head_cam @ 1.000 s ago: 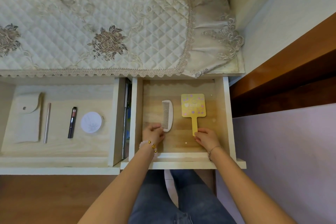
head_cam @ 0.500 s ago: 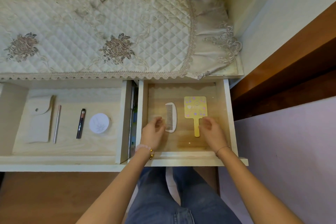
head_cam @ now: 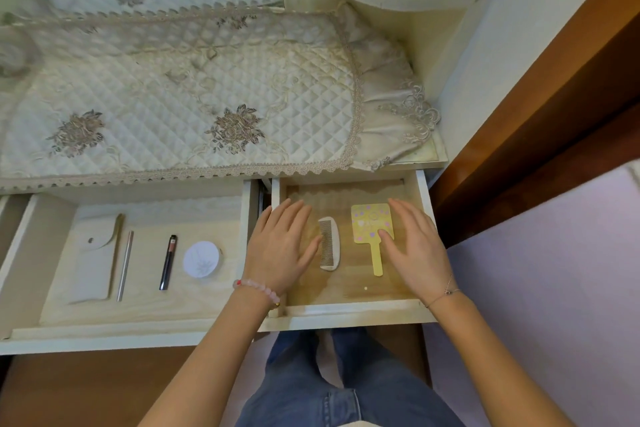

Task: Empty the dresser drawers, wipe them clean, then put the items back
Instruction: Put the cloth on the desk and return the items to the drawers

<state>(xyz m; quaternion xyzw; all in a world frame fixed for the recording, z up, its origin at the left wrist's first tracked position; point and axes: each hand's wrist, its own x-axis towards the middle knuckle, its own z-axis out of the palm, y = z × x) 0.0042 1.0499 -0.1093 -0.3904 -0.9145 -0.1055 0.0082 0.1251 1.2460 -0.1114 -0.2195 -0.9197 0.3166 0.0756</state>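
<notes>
Lying between left hand (head_cam: 280,246), right hand (head_cam: 414,250): comb (head_cam: 330,242), mirror (head_cam: 371,224).

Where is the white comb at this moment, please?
In the head view the white comb lies in the right drawer, between the left hand on its left and the yellow hand mirror on its right.

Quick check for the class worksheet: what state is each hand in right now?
Left hand: open, fingers straight, holding nothing, beside the comb.
Right hand: open, fingers straight, holding nothing, thumb over the hand mirror.
</notes>
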